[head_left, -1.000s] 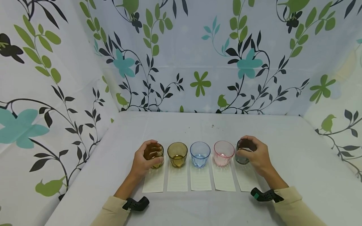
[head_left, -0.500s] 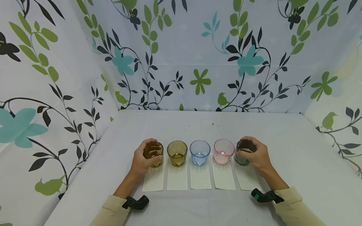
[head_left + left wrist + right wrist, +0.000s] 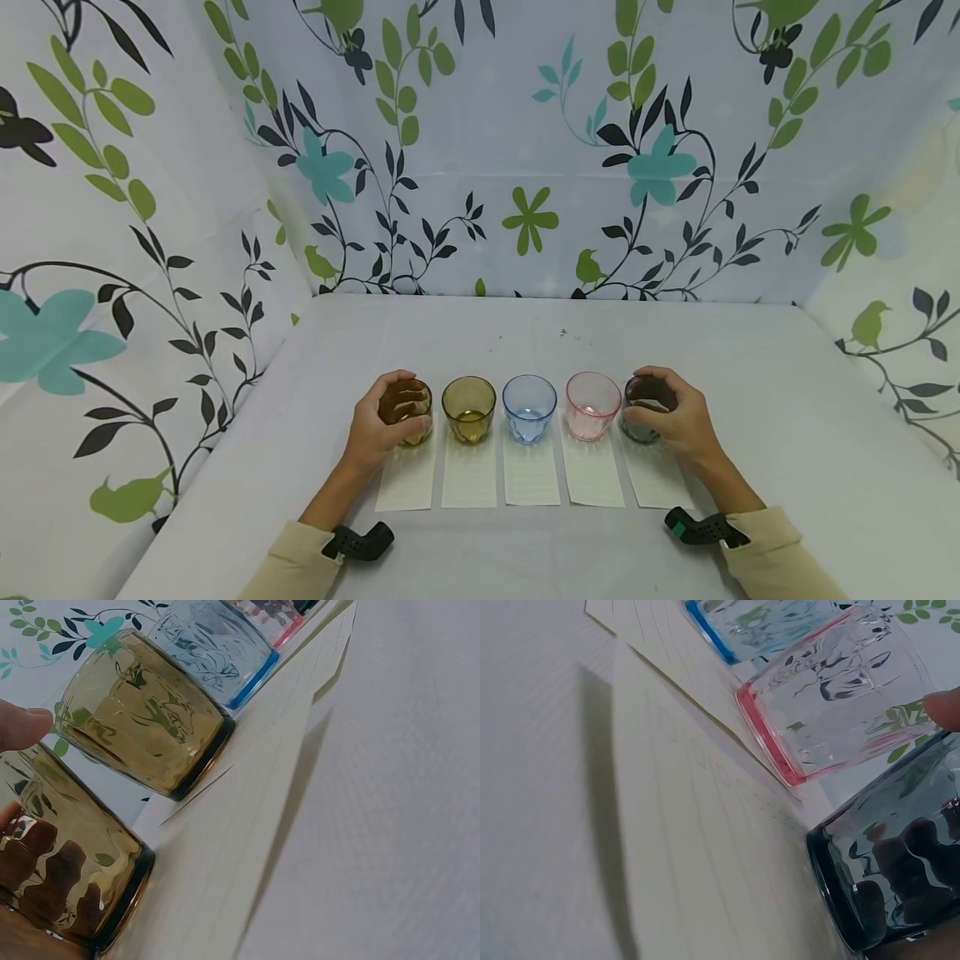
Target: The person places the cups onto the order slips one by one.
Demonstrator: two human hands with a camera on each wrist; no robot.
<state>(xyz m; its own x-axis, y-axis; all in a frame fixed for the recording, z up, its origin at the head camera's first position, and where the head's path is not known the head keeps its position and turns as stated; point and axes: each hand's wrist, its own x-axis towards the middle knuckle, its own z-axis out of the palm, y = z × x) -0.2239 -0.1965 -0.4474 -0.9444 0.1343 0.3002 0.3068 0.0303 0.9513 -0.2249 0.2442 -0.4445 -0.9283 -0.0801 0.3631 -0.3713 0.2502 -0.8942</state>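
At the left end of a row of drinking glasses, my left hand (image 3: 372, 429) grips an amber glass (image 3: 112, 877), its fingers curled round the far side and thumb on the near side. My right hand (image 3: 686, 421) grips a dark grey glass (image 3: 877, 862) at the right end in the same manner. Both glasses stand upright on the table. Between them stand a second amber glass (image 3: 469, 408), a blue glass (image 3: 529, 408) and a pink glass (image 3: 592, 406), none touched by a hand. Fingers show through the walls of the two held glasses in the wrist views.
Strips of lined paper (image 3: 531, 479) lie in front of the glasses, one per glass, on a white-covered table (image 3: 480, 558). The strips' near edges lift slightly. A patterned cloth (image 3: 450, 167) hangs behind and at both sides.
Both hands keep their hold on the end glasses, and no glass has visibly moved. Only the head view shifts slightly.
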